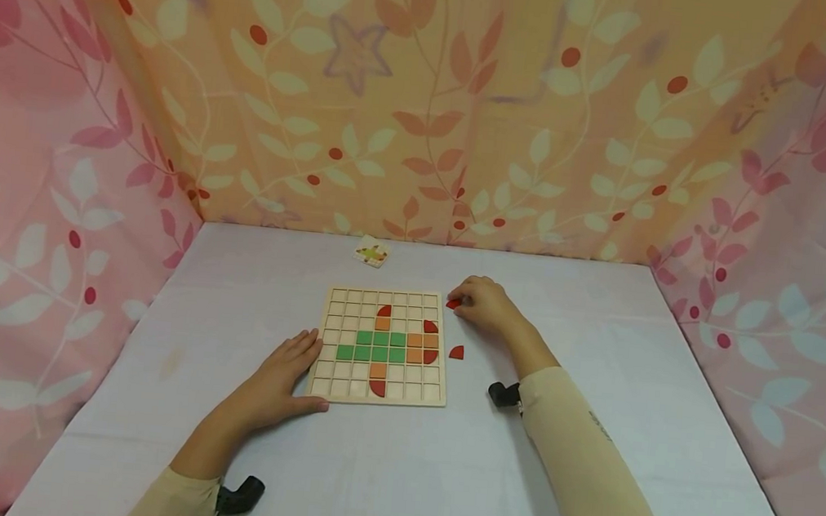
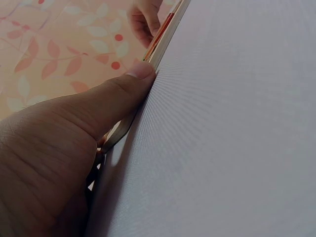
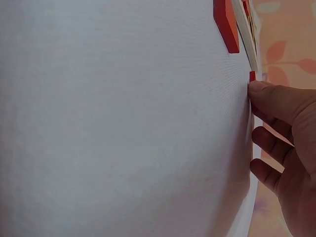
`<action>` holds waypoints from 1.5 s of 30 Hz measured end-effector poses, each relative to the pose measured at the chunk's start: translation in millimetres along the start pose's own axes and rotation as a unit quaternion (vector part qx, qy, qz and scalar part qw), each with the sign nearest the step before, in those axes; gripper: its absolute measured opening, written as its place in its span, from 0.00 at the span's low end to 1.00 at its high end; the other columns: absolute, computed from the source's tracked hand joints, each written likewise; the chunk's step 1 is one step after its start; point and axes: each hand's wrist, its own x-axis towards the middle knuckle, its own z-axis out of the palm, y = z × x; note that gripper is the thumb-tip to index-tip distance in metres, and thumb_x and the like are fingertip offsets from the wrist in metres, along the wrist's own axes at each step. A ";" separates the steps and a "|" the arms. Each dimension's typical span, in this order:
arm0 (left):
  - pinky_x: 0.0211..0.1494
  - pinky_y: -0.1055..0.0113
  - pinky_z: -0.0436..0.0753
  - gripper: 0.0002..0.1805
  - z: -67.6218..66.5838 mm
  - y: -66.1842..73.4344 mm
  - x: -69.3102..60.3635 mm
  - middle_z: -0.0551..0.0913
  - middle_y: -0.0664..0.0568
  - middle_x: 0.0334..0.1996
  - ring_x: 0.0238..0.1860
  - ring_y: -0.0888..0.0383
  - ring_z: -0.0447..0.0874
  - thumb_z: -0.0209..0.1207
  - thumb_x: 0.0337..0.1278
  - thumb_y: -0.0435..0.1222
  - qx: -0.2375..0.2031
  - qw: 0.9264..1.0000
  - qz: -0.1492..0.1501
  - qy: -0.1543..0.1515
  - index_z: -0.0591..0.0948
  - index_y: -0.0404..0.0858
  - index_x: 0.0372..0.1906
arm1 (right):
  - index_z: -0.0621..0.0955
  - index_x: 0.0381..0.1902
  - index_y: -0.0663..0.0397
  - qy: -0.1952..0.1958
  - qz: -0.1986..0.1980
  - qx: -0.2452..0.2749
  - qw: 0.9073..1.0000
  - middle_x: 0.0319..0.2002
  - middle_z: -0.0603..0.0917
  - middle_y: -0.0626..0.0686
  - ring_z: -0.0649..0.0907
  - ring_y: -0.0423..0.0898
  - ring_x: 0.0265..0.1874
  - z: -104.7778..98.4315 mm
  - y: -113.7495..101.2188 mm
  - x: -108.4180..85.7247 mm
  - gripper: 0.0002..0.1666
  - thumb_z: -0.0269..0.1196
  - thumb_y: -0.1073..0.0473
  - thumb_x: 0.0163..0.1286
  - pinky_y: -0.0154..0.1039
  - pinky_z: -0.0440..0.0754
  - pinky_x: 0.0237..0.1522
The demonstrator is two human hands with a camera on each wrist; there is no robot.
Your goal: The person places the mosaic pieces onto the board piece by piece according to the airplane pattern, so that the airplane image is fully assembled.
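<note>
A wooden grid board [image 1: 413, 391] lies on the table with green square tiles [image 1: 380, 339], orange square tiles [image 1: 415, 348] and several red quarter-circle tiles [image 1: 377, 388] in its cells. At its near left corner, my left hand [image 1: 273, 381] rests with the fingers along the left edge and the thumb [image 2: 121, 94] against the near edge. Just past the board's right edge, my right hand [image 1: 488, 306] pinches a red quarter-circle tile [image 3: 253, 76] by thumb and fingers, low at the tabletop. Another loose red quarter-circle tile [image 1: 456, 352] lies between that hand and me, right of the board.
A small patterned card [image 1: 372, 251] lies behind the board near the table's back edge. Floral cloth [image 1: 426, 112] walls in the white table [image 1: 599, 323] at the back and both sides. Dark wrist-worn devices [image 1: 241, 495] stick out by both sleeves.
</note>
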 end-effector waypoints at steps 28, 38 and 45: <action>0.81 0.41 0.52 0.61 0.7 -0.3 0.9 0.50 0.46 0.83 0.83 0.44 0.43 0.71 0.50 0.62 -0.004 1.000 0.009 0.006 0.56 0.36 0.81 | 0.88 0.53 0.48 0.040 -0.020 0.055 0.997 0.46 0.85 0.48 0.79 0.50 0.53 -6.8 -25.2 -9.5 0.16 0.70 0.56 0.68 0.51 0.75 0.63; 0.81 0.40 0.53 0.61 -0.9 1.5 1.5 0.50 0.45 0.83 0.83 0.43 0.44 0.72 0.50 0.62 0.001 1.000 0.004 0.009 0.57 0.36 0.81 | 0.88 0.52 0.47 0.062 -0.067 0.083 0.992 0.45 0.84 0.45 0.78 0.48 0.53 -4.9 -57.5 -9.6 0.15 0.71 0.54 0.68 0.49 0.76 0.62; 0.81 0.40 0.53 0.62 0.9 -0.6 0.5 0.50 0.46 0.83 0.83 0.43 0.43 0.71 0.50 0.64 0.003 1.000 0.002 0.004 0.56 0.37 0.81 | 0.89 0.52 0.48 0.054 -0.087 0.086 0.991 0.46 0.85 0.46 0.78 0.48 0.53 3.2 -86.5 -9.1 0.15 0.71 0.56 0.68 0.48 0.77 0.60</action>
